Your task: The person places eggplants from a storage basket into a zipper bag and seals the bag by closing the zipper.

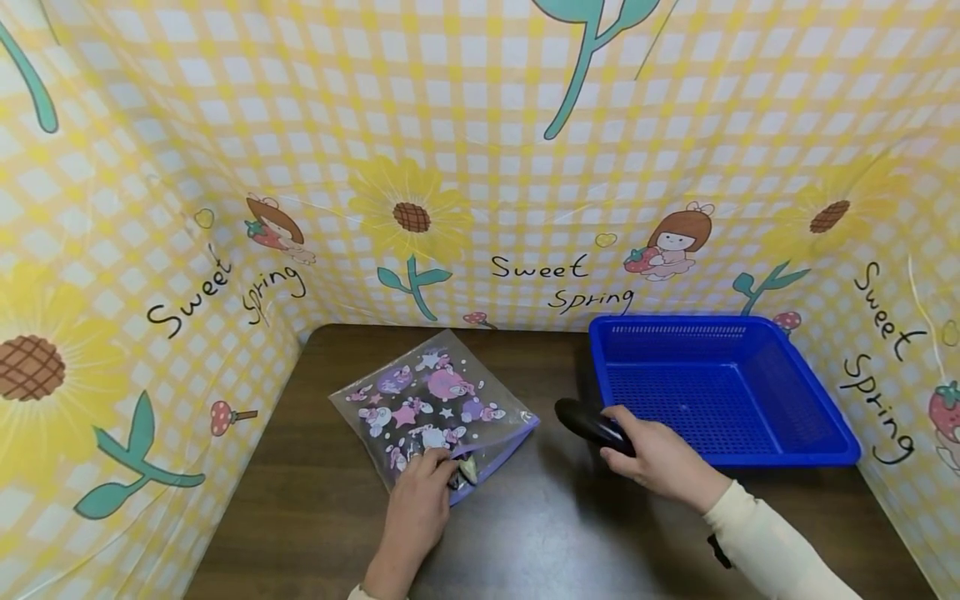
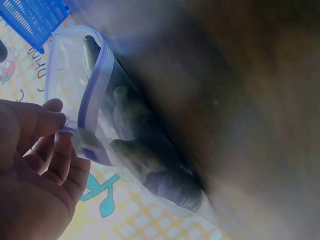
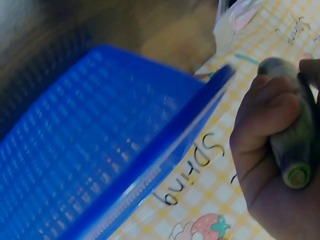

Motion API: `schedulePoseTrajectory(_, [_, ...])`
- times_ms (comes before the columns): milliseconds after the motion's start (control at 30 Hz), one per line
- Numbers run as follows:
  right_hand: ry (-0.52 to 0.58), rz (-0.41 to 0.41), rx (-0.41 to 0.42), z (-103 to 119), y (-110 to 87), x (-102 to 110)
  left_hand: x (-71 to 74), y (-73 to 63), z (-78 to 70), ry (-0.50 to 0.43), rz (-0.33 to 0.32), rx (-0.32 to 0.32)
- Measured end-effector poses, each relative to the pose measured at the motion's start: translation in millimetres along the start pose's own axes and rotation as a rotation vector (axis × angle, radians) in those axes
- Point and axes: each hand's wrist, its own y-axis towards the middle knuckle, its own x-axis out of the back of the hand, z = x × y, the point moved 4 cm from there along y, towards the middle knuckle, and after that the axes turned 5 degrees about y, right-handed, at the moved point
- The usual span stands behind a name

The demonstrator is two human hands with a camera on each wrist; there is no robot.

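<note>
A clear zip bag [image 1: 403, 414] with pink and purple cartoon print lies on the brown table, its purple-edged mouth facing front right. My left hand [image 1: 422, 500] pinches the rim of that mouth near a white slider [image 2: 87, 141], holding it partly apart. Several dark eggplants [image 2: 129, 117] with greenish stem ends lie inside the bag, blurred by the plastic. In my right hand [image 1: 666, 460] I grip another dark eggplant [image 1: 583, 419], raised between the bag and the basket. The right wrist view shows its cut green stem end [image 3: 297, 176] beside my palm.
A blue plastic basket [image 1: 750, 458] with perforated sides stands at the back right, close to my right hand; its visible floor holds nothing. Yellow checked cloth [image 1: 480, 192] walls the table [image 1: 525, 533] at the back and both sides.
</note>
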Motion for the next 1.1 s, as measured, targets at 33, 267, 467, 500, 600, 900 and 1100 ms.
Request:
schedulePoseTrajectory(33, [-0.034,-0.025,0.006,3,-0.9,-3,-0.7,0.0,-0.4,0.001,0.004,-0.002])
schedulePoseTrajectory(267, [-0.169,-0.12,0.047,17,-5.0,-30,-3.3,-1.4,-1.8,-0.016,0.009,-0.009])
schedulePoseTrajectory(467, [-0.144,-0.107,0.061,20,-4.7,-56,-2.9,-2.8,-4.1,-0.025,0.011,0.006])
schedulePoseTrajectory(500, [-0.142,-0.107,0.059,20,-4.3,-60,-2.9,-2.9,-4.5,-0.022,0.015,0.012])
schedulePoseTrajectory(600, [-0.134,-0.099,0.049,20,-3.0,-70,-2.6,-2.5,-5.7,-0.014,0.025,0.033])
schedulePoseTrajectory(900, [-0.145,-0.069,0.05,25,0.7,-98,-0.9,-2.3,-6.4,-0.011,0.068,0.091])
schedulePoseTrajectory(1100, [-0.13,-0.084,0.049,27,6.0,-110,-1.7,-2.9,-5.0,-0.025,0.052,0.047])
